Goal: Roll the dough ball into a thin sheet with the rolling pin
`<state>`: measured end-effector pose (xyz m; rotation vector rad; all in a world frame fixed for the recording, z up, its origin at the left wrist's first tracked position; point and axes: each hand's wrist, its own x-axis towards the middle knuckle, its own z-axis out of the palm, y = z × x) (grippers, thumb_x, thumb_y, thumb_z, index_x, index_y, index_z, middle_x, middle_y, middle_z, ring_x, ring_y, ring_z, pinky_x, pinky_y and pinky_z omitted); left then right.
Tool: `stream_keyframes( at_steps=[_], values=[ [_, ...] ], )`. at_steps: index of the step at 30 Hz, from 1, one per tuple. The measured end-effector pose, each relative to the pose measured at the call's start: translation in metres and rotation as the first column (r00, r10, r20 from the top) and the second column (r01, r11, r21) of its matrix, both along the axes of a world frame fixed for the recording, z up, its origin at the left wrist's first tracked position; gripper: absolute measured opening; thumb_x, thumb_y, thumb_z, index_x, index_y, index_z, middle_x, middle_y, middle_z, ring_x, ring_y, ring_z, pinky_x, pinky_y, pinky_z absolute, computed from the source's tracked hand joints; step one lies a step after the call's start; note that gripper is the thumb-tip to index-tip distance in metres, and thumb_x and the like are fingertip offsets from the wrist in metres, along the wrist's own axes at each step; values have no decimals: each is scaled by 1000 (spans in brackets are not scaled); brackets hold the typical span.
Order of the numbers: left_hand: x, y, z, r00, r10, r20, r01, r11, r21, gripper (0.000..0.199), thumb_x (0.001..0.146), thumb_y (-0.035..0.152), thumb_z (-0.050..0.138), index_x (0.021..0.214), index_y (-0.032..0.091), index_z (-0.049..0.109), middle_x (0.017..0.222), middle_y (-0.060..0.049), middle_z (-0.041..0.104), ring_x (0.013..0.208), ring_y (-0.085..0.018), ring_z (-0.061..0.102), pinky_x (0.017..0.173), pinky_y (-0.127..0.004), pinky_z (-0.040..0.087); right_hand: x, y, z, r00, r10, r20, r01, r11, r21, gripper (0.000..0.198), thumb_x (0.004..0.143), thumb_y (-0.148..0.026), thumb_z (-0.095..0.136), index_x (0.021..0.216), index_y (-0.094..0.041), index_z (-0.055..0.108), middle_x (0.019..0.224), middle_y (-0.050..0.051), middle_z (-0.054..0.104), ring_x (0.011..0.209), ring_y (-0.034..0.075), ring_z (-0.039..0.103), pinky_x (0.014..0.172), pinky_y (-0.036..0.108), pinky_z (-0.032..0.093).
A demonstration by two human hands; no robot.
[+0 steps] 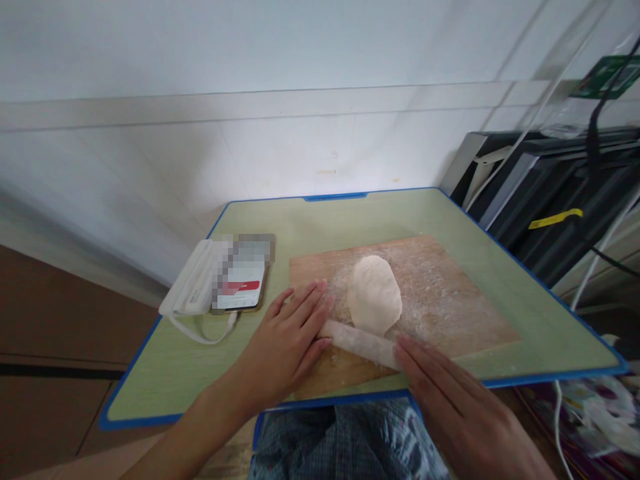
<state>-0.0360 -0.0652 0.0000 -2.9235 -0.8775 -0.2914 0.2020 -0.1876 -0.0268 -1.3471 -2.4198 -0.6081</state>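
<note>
A pale, flattened oval of dough (375,293) lies on a floured wooden board (450,307). Just in front of it is a short whitish rolling pin (360,341), dusted with flour, its far side touching or very close to the dough's near edge. My left hand (295,340) is on the pin's left end, thumb on the near side and the other fingers reaching over it. The pin's right end goes under the fingers of my right hand (445,380), which are held together. Both ends of the pin are hidden by my hands.
The board rests on a light green table with a blue rim (550,377). To the left lie a phone (245,277) and a white power bank (193,280) with a white cable (210,340). Dark flat panels (545,193) lean at the right, and a white wall (300,147) stands behind.
</note>
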Motion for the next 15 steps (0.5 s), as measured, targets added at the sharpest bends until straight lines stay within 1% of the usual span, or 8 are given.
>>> stream_keyframes(
  at_steps=[1,3,6,8,10,13,15],
  values=[
    [-1,2,0,1000,-19,5,19,1000,-1,40,95,31,35,128,12,46,139,-13,44,131,-26,36,104,-46,30,2,1,0,999,-9,-44,8,999,-31,38,87,-6,37,121,-4,53,118,15,63,108,21,59,85,30,53],
    [-2,6,0,998,-62,29,62,998,8,35,95,33,37,121,14,51,131,-11,53,125,-24,43,103,-43,32,5,3,-1,993,-22,-118,15,998,-56,35,89,-12,42,121,-5,52,111,15,66,102,21,62,83,31,54],
    [-1,8,-1,993,-110,32,107,992,65,27,94,30,42,109,13,56,112,-9,62,108,-22,54,97,-38,39,7,6,-3,989,-25,-148,18,999,-51,34,90,-11,39,121,-5,52,106,15,67,97,23,63,80,36,56],
    [2,8,1,993,-116,-10,116,983,144,22,93,28,45,100,12,58,100,-9,63,97,-22,56,90,-37,43,10,11,3,994,-6,-112,2,999,-37,36,90,-10,35,121,-6,52,105,15,66,96,24,63,77,38,57],
    [7,10,5,993,-102,-53,111,971,214,19,91,27,48,95,11,59,94,-9,62,90,-22,56,83,-36,45,15,19,14,997,1,-81,-3,1000,-19,36,90,-10,31,120,-5,52,104,16,66,95,25,63,76,40,57],
    [17,15,14,997,-51,-63,66,965,255,15,88,24,51,92,11,59,90,-9,61,83,-23,56,76,-35,46,28,37,31,999,-14,-49,14,1000,2,36,90,-9,31,119,-6,52,102,16,66,92,26,63,75,43,56],
    [24,21,17,998,-8,-56,23,964,267,13,87,22,52,91,11,59,91,-9,60,83,-23,56,75,-36,47,38,52,35,999,-19,-39,17,999,-34,36,89,-8,33,120,-7,51,104,15,65,96,25,62,78,42,55]
  ],
)
